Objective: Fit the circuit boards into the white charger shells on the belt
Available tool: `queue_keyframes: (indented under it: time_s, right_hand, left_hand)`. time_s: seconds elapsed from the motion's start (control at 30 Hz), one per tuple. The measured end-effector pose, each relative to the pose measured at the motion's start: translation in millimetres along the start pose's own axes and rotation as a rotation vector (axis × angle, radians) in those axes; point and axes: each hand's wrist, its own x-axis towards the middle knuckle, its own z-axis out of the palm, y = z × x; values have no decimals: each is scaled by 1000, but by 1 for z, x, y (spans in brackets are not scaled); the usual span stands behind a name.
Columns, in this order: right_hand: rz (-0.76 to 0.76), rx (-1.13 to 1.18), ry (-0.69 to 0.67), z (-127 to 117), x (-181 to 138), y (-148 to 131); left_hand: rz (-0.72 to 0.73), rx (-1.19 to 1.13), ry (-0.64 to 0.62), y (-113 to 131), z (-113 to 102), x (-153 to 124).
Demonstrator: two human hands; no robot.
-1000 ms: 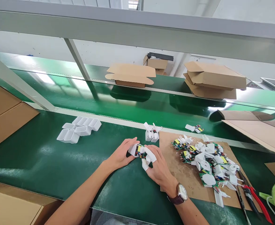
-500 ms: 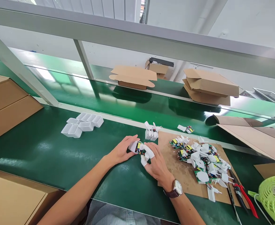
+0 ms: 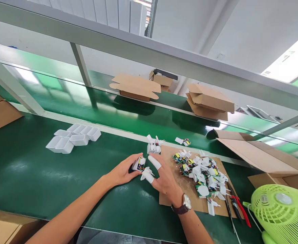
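Observation:
My left hand [image 3: 124,169] is closed around a small white plastic housing [image 3: 135,165]. A circuit board [image 3: 140,166] with a yellow part and a white round pad sits inside the housing, its end showing at the opening. Just right of it, a white pronged plug piece [image 3: 146,174] lies against the thumb of my right hand [image 3: 165,178]. That hand's thumb and index finger wear white finger covers and are spread apart. Beyond my hands stand two filled white housings [image 3: 154,148] side by side, with white pieces sticking out of their tops.
Several empty white housings [image 3: 63,145] stand at left. A brown board [image 3: 167,196] at right bears a heap of circuit boards [image 3: 202,173] with white parts. Red-handled pliers [image 3: 242,210], tweezers [image 3: 230,215] and a green fan [image 3: 278,210] are farther right. Cardboard boxes [image 3: 210,100] lie behind.
The circuit board has gone deeper into the housing in my left hand. My right thumb and index finger have come off the board and spread apart. The view has shifted right.

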Motion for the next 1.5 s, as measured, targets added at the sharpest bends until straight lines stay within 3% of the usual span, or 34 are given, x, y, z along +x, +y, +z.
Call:
queue_keyframes:
  time_s: [0.13,0.2,0.27,0.37,0.47,0.7,0.9,1.0,1.13,1.23,1.37,1.5]
  right_hand:
    - [290,-273,-113,-52,31,62]
    - [519,-451,-424,-77,50,98]
    - [618,-497,-549,-92,67,128]
    - [697,-515,-676,-95,81,154]
    - [718,-514,-749,-87,86,159]
    - [602,-417,-708,-108,81,124]
    - [380,-362,-763,-112,19,73]
    - [216,-379,-682,-106,0,55]
    - [159,-132,-493,-76,5,23]
    - [107,33,-396,-32,11,2]
    - [53,80,-276,19,7,-4]
    - [37,127,-140,31,-1,-1]
  left_hand:
    - [-67,-20,-33,3,-3,1]
    - [-88,-58,-34,2,-5,3]
    - [-101,-104,-40,1,-7,5]
    - [-122,-149,-33,-1,-8,7]
    - [-132,-163,-27,-2,-8,7]
    - [-93,-130,-6,1,-9,4]
    - [-79,-89,-24,-1,-10,4]
    - [-36,-38,-2,-1,-8,3]
    - [80,102,87,-3,-5,2]
    - [176,193,137,-5,-4,3]
    - [278,274,208,-5,-6,4]
    - [321,284,240,-3,-6,6]
